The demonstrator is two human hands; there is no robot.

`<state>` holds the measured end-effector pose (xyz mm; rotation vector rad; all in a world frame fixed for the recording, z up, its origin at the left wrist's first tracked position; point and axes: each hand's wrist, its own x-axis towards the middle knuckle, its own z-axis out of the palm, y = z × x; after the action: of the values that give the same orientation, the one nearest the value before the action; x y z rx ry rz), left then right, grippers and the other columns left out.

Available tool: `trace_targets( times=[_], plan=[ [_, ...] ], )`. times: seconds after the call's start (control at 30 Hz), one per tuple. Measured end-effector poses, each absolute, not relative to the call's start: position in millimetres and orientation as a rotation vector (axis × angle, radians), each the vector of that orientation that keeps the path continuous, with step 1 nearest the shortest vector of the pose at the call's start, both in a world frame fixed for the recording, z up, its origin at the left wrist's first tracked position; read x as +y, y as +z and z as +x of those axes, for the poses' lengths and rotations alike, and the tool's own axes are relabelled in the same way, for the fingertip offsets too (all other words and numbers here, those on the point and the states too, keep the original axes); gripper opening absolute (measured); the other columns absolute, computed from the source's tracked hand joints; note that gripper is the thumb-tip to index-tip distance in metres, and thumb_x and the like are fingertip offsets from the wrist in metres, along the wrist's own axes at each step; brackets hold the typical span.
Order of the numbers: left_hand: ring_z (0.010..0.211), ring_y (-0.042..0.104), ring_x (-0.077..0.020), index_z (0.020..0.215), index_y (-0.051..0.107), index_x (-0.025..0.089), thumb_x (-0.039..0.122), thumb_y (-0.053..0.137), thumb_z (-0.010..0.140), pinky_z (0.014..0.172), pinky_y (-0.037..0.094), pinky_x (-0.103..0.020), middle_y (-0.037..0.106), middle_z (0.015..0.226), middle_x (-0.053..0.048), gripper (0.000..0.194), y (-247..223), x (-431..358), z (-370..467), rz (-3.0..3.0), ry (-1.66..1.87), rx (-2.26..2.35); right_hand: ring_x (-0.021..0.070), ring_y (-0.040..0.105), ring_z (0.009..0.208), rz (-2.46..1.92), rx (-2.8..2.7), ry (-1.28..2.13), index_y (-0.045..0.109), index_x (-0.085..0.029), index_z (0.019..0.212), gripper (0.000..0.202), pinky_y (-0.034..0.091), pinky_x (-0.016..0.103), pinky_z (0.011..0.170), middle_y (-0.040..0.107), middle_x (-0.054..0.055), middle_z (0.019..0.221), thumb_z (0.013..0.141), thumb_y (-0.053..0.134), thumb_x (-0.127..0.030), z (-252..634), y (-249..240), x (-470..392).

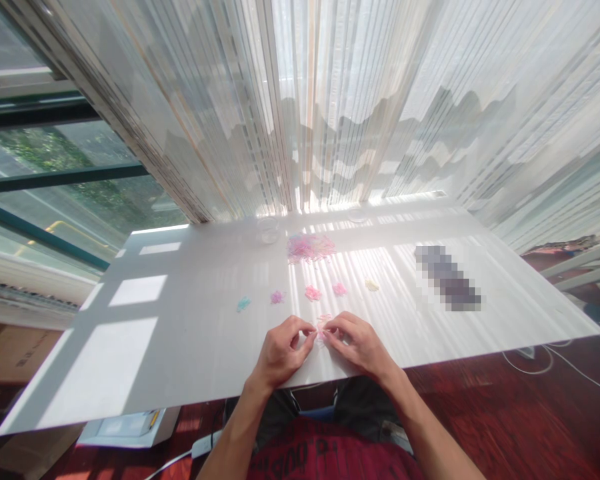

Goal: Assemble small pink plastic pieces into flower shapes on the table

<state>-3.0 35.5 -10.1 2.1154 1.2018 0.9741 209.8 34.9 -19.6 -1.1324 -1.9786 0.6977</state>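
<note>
My left hand (289,348) and my right hand (356,341) meet near the table's front edge, thumb and forefinger of each pinched at small pink pieces (323,320). What exactly sits between the fingertips is too small to make out. Beyond them, small piles lie in a row: teal (243,304), purple (277,297), coral pink (313,293), pink (339,289) and pale yellow (371,285). Farther back spreads a larger mixed pile (310,248), mostly pink and lilac.
The white table (195,333) carries a clear round container (268,231) and a clear round dish (359,215) at the back. A pixelated dark object (449,279) lies on the right. Striped curtains (310,100) hang behind the table.
</note>
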Motion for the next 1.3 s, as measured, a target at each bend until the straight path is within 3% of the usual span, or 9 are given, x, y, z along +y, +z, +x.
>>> trace_targets(
  times=[0.43, 0.7, 0.9, 1.17, 1.3],
  plan=[
    [0.057, 0.047, -0.0093, 0.093, 0.067, 0.02, 0.026, 0.059, 0.095, 0.057, 0.045, -0.022, 0.064, 0.079, -0.001, 0.011, -9, 36, -3, 2.09, 0.968, 1.221, 0.0168, 0.063, 0.075, -1.163, -1.952, 0.724, 0.07, -0.021, 0.095, 0.017, 0.053, 0.027, 0.068, 0.065, 0.005, 0.083, 0.097, 0.058, -0.033, 209, -18, 35],
    [0.061, 0.054, -0.0102, 0.098, 0.068, 0.021, 0.024, 0.058, 0.094, 0.06, 0.046, -0.022, 0.067, 0.085, -0.001, 0.011, -11, 38, -1, 2.069, 1.046, 1.429, 0.0149, 0.059, 0.065, -1.199, -1.837, 0.684, 0.071, -0.021, 0.093, 0.014, 0.051, 0.027, 0.063, 0.063, 0.003, 0.077, 0.094, 0.058, -0.026, 210, -14, 37],
    [0.066, 0.062, -0.0124, 0.094, 0.068, 0.021, 0.02, 0.059, 0.091, 0.063, 0.047, -0.023, 0.069, 0.084, 0.0, 0.01, -13, 39, 3, 2.145, 1.042, 1.653, 0.0153, 0.058, 0.063, -1.272, -1.723, 0.647, 0.071, -0.021, 0.089, 0.015, 0.051, 0.028, 0.06, 0.065, 0.003, 0.076, 0.093, 0.06, -0.031, 208, -11, 39],
    [0.068, 0.063, -0.0156, 0.087, 0.065, 0.022, 0.022, 0.064, 0.087, 0.066, 0.049, -0.028, 0.068, 0.081, -0.001, 0.001, -10, 31, -4, 2.276, 0.903, 1.491, 0.016, 0.06, 0.063, -1.312, -1.581, 0.685, 0.071, -0.02, 0.088, 0.023, 0.052, 0.028, 0.058, 0.069, 0.004, 0.077, 0.091, 0.062, -0.041, 214, -10, 40],
    [0.065, 0.06, -0.0153, 0.084, 0.067, 0.021, 0.023, 0.064, 0.089, 0.066, 0.049, -0.029, 0.065, 0.081, -0.002, 0.006, -12, 29, -6, 2.303, 0.903, 1.483, 0.0171, 0.061, 0.063, -1.404, -1.568, 0.643, 0.072, -0.02, 0.087, 0.03, 0.053, 0.03, 0.06, 0.071, 0.005, 0.078, 0.091, 0.061, -0.048, 225, -6, 46]
  ],
)
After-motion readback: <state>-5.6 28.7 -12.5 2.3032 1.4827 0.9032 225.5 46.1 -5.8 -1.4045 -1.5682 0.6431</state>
